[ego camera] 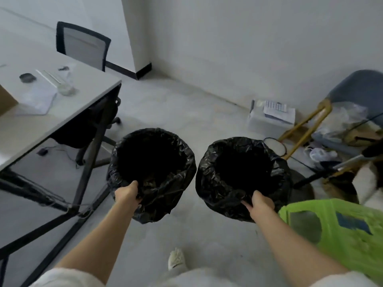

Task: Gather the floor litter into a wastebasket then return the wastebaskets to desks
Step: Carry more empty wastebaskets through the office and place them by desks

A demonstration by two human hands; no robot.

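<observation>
Grey floor [186,112], white walls, office rm w/ pillar at back. Left hand [128,193] grips near rim of left wastebasket [152,172], fingers curled over the black liner edge. Right hand [260,201] grips near rim of right wastebasket [242,177] the same way, thumb on outer side of liner. Both baskets lined w/ black bags, side by side, nearly touching, held up in front of the person over the floor; insides too dark to tell contents. Worktop [62,96] to the left, w/ small items and clear plastic on it; mesh-back chair [83,44] behind it. Right side: green plastic stool [335,230] just beside right forearm, clutter pile w/ grey chair [360,88] and a box w/ papers [271,117] along the wall. One shoe [176,258] visible at bottom.
</observation>
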